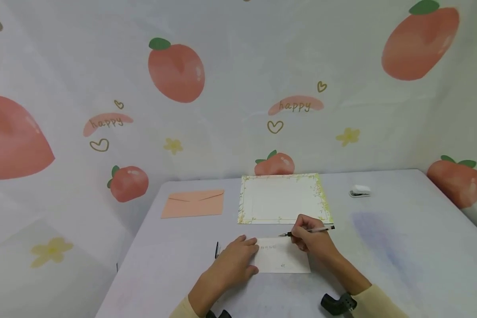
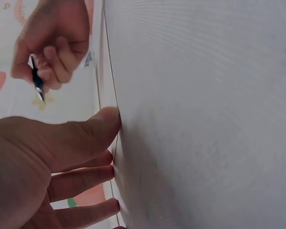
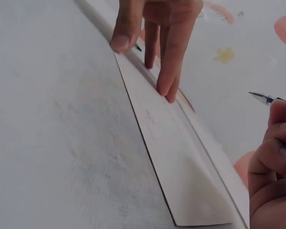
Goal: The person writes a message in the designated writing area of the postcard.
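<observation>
A small white card [image 1: 288,260] lies on the table, with a short line of faint writing near its top left and a small mark low down. My left hand [image 1: 234,261] rests on the card's left edge, its thumb and fingers spread and fairly straight. Above the card's upper right, my right hand [image 1: 313,240] pinches a gel pen [image 1: 323,229] with a clear barrel and dark grip. Pointing left, the pen tip [image 3: 257,96] is held clear of the card in the right wrist view. Beside my left hand lies a black pen cap [image 1: 217,250], partly hidden.
Beyond the card lies a larger white sheet [image 1: 282,198] with a yellow floral border. A peach envelope [image 1: 194,206] is at the back left, and a small white stapler [image 1: 359,191] at the back right. Behind the table [image 1: 413,247] hangs a fruit-patterned cloth [image 1: 230,88].
</observation>
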`<state>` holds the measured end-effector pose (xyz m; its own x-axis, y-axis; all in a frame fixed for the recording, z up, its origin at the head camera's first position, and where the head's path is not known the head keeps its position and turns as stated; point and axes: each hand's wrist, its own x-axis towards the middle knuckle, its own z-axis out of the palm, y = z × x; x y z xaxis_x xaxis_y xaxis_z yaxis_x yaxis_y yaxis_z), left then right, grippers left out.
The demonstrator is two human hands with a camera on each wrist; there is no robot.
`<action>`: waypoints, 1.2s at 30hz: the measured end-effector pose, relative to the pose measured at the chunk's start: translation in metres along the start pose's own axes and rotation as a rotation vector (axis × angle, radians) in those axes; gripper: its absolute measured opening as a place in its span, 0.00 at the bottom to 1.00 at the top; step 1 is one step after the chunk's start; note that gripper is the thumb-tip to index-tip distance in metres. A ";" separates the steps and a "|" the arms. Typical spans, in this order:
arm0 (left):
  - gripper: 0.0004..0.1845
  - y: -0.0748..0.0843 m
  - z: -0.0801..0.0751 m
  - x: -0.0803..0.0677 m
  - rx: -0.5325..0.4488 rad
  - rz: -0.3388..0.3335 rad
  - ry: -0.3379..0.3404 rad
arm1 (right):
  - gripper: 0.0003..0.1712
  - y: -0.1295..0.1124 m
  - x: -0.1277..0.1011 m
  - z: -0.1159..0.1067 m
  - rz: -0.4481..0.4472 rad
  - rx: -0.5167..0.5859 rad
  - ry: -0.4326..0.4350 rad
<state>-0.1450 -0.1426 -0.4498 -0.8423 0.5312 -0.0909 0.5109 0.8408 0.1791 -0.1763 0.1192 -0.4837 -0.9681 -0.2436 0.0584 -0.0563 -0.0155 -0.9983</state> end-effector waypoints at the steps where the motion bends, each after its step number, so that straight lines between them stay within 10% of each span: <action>1: 0.28 0.000 0.001 0.000 0.001 0.001 -0.001 | 0.07 -0.002 -0.003 -0.001 0.017 0.037 -0.002; 17: 0.27 -0.019 -0.011 -0.018 -0.087 0.004 0.105 | 0.18 -0.018 -0.047 -0.033 0.112 0.374 -0.176; 36: 0.31 -0.103 -0.043 -0.093 -1.068 -0.143 0.100 | 0.26 -0.005 -0.090 -0.087 0.193 0.580 -0.350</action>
<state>-0.1263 -0.2834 -0.4174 -0.9173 0.3834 -0.1073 0.0338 0.3434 0.9386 -0.1104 0.2259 -0.4844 -0.8067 -0.5904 -0.0250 0.3420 -0.4319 -0.8346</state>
